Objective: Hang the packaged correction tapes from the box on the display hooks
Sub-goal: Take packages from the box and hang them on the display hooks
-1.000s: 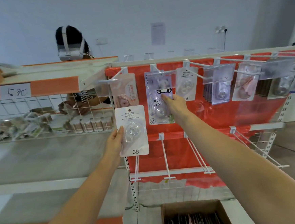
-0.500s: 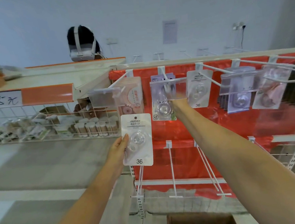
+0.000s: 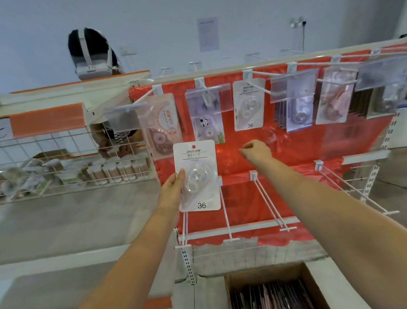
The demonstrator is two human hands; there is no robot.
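My left hand (image 3: pixel 173 189) holds a white carded correction tape marked 36 (image 3: pixel 198 176) upright by its left edge, in front of the red display panel (image 3: pixel 282 148). My right hand (image 3: pixel 254 151) hovers to its right with loosely curled fingers, holding nothing, below the top row of hooks. On that row hang a panda-print tape pack (image 3: pixel 207 127), another white pack marked 36 (image 3: pixel 248 107) and more packs further right. The cardboard box (image 3: pixel 269 295) with several packs stands below on the floor.
Bare white hooks (image 3: pixel 269 200) stick out from the lower row. A wire basket shelf (image 3: pixel 60 170) with small goods sits to the left. Another person wearing a headset (image 3: pixel 90 56) stands behind the shelving.
My right hand has let go of the panda-print pack, which now hangs on its hook, and has dropped down and to the right. The left hand keeps its pack.
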